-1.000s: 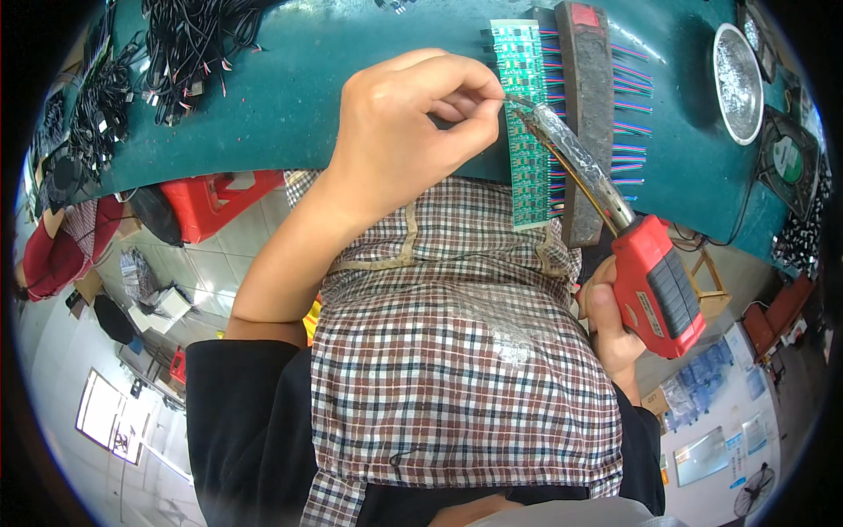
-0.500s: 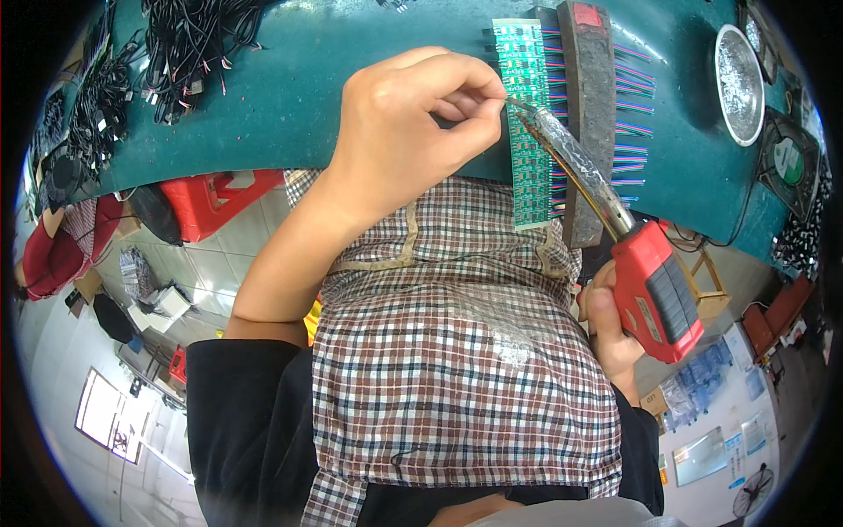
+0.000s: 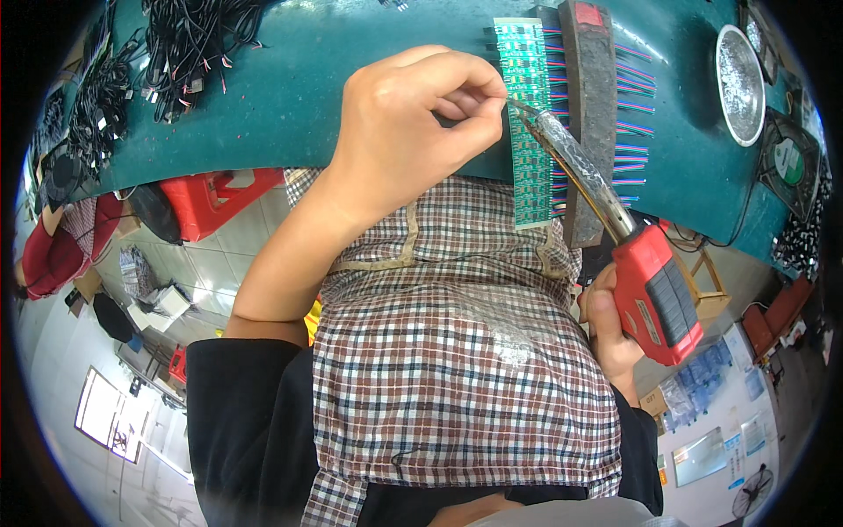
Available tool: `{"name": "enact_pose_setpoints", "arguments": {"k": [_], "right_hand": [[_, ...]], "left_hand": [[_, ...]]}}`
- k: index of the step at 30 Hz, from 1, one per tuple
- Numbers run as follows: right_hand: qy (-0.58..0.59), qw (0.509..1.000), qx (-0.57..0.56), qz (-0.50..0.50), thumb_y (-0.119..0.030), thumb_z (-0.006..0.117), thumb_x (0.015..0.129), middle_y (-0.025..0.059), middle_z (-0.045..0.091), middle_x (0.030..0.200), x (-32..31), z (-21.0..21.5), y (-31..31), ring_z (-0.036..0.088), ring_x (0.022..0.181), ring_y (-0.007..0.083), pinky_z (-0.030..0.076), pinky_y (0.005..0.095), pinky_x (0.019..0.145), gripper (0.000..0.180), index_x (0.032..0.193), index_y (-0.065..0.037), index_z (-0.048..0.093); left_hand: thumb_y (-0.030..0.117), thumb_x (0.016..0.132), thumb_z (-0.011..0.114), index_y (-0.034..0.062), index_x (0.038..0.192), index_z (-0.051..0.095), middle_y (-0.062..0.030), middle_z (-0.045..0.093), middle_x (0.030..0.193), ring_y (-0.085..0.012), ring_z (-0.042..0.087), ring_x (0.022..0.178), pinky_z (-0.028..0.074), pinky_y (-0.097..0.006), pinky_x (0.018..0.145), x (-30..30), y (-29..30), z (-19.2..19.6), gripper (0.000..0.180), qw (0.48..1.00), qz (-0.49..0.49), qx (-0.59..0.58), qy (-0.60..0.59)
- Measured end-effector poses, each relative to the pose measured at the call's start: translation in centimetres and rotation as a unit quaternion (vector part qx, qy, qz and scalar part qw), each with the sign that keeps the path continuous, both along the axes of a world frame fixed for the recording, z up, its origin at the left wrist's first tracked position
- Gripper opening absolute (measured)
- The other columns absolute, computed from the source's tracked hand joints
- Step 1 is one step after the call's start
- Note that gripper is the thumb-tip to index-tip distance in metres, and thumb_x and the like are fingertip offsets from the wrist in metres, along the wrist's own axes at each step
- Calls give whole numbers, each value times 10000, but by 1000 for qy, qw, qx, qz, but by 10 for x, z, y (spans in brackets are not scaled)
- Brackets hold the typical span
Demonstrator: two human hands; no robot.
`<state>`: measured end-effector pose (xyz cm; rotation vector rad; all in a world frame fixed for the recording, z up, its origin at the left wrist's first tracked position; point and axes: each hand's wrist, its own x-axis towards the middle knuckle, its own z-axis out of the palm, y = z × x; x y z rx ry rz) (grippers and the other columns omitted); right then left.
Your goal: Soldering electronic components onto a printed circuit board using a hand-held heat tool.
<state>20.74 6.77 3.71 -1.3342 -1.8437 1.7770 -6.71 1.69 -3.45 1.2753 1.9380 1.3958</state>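
Black cables [image 3: 198, 35] lie heaped left, a dark fan [image 3: 788, 162] far right

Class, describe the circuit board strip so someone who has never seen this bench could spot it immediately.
On the dark green table, find the dark grey bar with a red patch at its far end. Just left of it, beside the left hand, lies the circuit board strip. Its brighter green face, dotted with small components, sets it apart from the bar.
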Motion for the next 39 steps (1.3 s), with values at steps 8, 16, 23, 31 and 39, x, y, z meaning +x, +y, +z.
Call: {"name": "enact_pose_setpoints", "arguments": {"k": [8,16,23,31,39], "right_hand": [[-21,995,89,50,-31,641,872,91,538,794,10,-7,0,463,552,123,397,270,493,163,969,7,516],[-9,993,86,76,-85,625,902,40,493,662,14,-9,3,411,468,99,365,266,469,198,1025,29,521],[7,995,87,40,-112,639,909,16,453,588,10,-9,1,402,458,95,352,268,466,226,1041,33,526],[39,996,81,26,-94,607,919,16,442,560,5,-10,5,375,412,94,335,264,436,216,1045,51,508],[31,993,112,36,-66,576,931,22,444,577,8,-9,5,370,408,86,342,263,433,184,1048,56,504]], "left_hand": [[-4,729,731,39,823,697,-39,677,756,-115,695,665,563,-229,599,-1,0,0,108,1000,-2,3,3],[-51,772,719,-15,885,706,-57,694,817,-101,692,726,571,-203,645,-3,-1,2,119,1000,-25,-8,12],[-42,781,728,-12,894,710,-56,701,830,-102,691,727,562,-201,646,-4,-4,4,119,1000,-25,-11,3],[49,714,773,31,741,670,-53,574,653,-174,561,546,451,-302,526,-42,13,26,108,931,125,-39,340],[43,709,761,51,702,659,-56,563,673,-212,577,567,454,-324,529,-49,25,14,102,907,122,7,404]]}}
